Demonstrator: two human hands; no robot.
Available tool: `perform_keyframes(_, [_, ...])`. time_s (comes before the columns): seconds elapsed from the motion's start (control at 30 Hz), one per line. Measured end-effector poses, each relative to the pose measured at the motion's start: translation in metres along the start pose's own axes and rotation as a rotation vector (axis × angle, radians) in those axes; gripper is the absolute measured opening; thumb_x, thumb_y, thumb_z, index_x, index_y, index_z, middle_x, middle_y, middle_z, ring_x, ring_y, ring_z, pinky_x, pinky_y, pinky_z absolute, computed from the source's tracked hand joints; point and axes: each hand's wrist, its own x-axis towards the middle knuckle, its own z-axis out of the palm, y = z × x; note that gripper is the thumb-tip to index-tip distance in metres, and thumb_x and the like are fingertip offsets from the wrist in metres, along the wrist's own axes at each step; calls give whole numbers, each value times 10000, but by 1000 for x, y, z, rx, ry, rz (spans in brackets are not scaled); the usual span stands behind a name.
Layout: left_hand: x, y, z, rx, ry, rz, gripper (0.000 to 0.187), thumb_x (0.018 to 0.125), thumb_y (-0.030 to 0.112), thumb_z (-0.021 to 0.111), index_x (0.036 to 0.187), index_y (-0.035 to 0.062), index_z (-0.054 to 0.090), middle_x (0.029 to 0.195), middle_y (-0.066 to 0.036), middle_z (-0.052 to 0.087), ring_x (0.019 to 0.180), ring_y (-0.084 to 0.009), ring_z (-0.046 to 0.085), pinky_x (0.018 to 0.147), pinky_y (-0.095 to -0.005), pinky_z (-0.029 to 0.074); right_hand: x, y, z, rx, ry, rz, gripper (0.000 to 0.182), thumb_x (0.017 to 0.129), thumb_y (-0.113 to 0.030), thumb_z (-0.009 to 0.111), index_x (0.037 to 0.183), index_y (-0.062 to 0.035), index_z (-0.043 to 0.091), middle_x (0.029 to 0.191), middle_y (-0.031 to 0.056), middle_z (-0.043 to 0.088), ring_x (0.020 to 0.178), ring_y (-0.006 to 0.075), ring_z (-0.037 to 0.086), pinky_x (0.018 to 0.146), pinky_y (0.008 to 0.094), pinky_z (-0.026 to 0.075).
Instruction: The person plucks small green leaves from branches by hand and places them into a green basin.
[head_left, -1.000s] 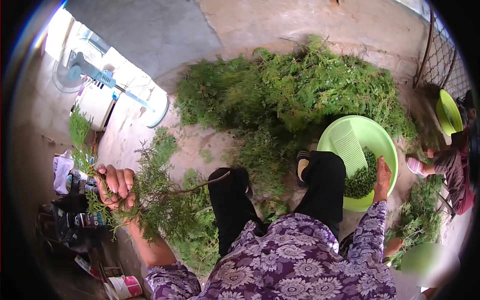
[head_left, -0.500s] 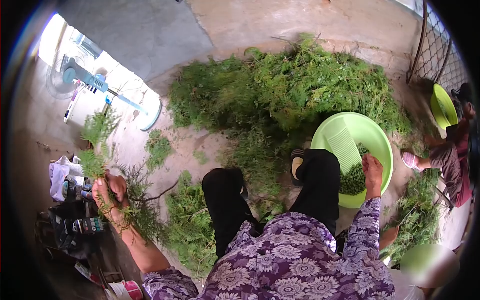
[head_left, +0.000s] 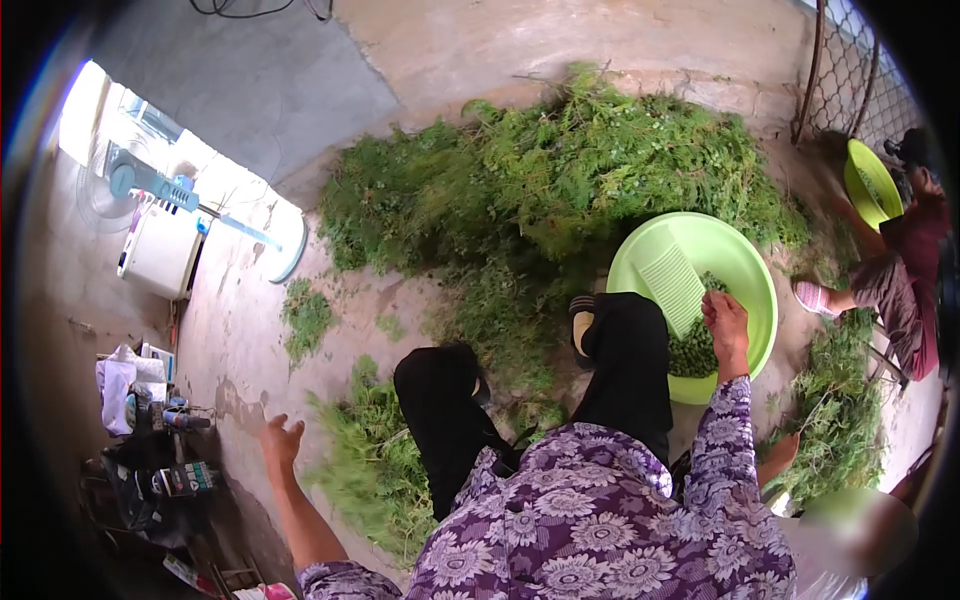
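My left hand (head_left: 282, 442) is held out at the left, fingers apart and nothing in it. Just to its right, partly blurred, lies a heap of green cut branches (head_left: 375, 465) on the floor beside my leg. My right hand (head_left: 727, 325) hangs over a light green washbasin (head_left: 755, 250) with a ribbed washboard side (head_left: 672, 282). Its fingers are curled together; whatever they may hold is hidden. Small round green berries (head_left: 692, 355) lie at the basin's bottom, partly under that hand.
A big pile of leafy branches (head_left: 560, 160) stretches along the wall. At the right sits another person (head_left: 895, 290) by a second green basin (head_left: 872, 185), with more branches (head_left: 830, 410) nearby. A standing fan (head_left: 150, 180) and a cluttered bag (head_left: 135, 480) are at the left.
My left hand has let go of the leafy branch and opened, moving right and down. Foliage on the left heap is blurred with motion. The right hand stays over the basin.
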Motion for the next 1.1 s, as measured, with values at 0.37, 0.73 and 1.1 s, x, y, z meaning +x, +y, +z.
perform_keyframes(0.37, [-5,79,-4,-197,-97,235,424,680,279,660,990,-7,611,919,-207,607,843,-297,596,731,-357,468,-23,-19,131,140,-374,24,135,793,-168,594,836,-46,633,740,10,617,613,75,550,545,199,441])
perform_keyframes(0.73, [-2,165,2,-265,-212,634,380,674,226,646,977,0,608,853,-167,593,774,-315,567,711,-374,448,-103,157,199,-1153,-1127,-343,215,685,-190,576,753,8,629,749,181,610,723,322,597,651,431,452])
perform_keyframes(1.1, [21,241,38,-408,-321,692,361,693,219,621,979,0,597,931,-171,580,889,-334,543,777,-390,427,-83,208,202,-1304,-1211,-276,230,647,-185,570,764,3,632,770,229,589,756,399,567,709,482,438])
